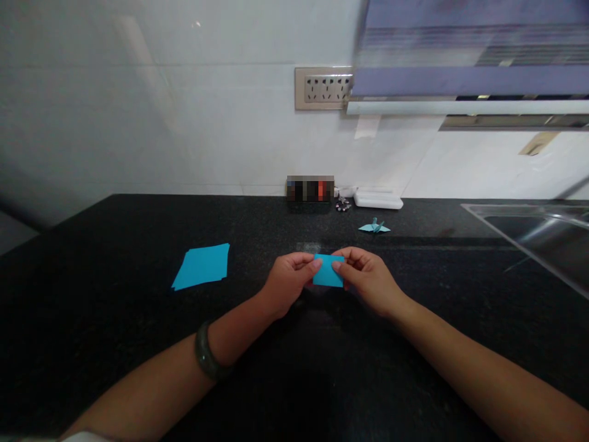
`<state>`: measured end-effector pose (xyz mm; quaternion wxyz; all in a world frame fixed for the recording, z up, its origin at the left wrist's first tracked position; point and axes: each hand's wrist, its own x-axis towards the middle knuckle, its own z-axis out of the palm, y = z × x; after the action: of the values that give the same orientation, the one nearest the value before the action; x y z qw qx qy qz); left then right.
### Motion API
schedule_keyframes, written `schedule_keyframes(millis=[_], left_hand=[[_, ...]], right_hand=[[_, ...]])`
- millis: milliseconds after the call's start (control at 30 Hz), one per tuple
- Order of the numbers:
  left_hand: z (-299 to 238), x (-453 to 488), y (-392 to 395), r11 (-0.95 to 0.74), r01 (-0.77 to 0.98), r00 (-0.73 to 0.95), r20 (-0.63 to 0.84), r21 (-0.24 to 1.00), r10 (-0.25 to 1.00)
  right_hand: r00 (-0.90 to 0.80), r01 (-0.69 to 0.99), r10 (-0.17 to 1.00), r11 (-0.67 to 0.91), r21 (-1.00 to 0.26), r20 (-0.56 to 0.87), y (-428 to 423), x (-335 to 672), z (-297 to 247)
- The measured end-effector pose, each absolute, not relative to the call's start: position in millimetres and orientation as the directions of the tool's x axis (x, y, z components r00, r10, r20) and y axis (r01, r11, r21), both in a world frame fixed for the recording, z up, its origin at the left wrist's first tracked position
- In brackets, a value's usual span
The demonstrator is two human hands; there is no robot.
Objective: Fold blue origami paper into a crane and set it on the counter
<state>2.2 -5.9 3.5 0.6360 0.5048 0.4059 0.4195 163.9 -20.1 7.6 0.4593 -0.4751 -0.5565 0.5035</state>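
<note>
A small folded piece of blue paper (pixel 327 272) is held between both hands just above the black countertop (pixel 115 344). My left hand (pixel 289 282) pinches its left edge with thumb and fingers closed. My right hand (pixel 368 279) pinches its right edge the same way. A dark bangle sits on my left wrist. A stack of flat blue paper sheets (pixel 202 265) lies on the counter to the left of my hands. A finished blue paper crane (pixel 374 227) stands behind my right hand, apart from it.
A metal sink (pixel 543 239) is set into the counter at the right. A white dish (pixel 378 199) and small dark items stand against the white wall, below a wall socket (pixel 323 88). A range hood (pixel 469 61) hangs at the upper right.
</note>
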Motion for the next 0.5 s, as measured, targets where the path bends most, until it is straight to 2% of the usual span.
schedule_keyframes(millis=[100,233,400,500], left_hand=[[3.2,1.0,-3.6,0.114,-0.131,0.286,-0.073,0.985,0.955],[3.8,1.8,-2.9,0.092,-0.163,0.221,-0.054,0.982,0.974],[5.2,2.9,-3.8,0.089,-0.177,0.201,-0.053,0.98,0.978],[5.0,2.8,-4.1,0.086,-0.171,0.2,-0.051,0.981,0.979]], right_hand=[[-0.101,0.046,0.991,0.098,-0.994,0.093,-20.7,162.3,6.0],[0.07,0.013,0.972,0.222,-0.975,0.222,-20.0,160.6,2.3],[0.098,0.234,0.967,0.207,-0.95,0.235,-19.6,163.1,0.2],[0.106,0.284,0.956,0.234,-0.93,0.273,-19.7,164.7,-1.4]])
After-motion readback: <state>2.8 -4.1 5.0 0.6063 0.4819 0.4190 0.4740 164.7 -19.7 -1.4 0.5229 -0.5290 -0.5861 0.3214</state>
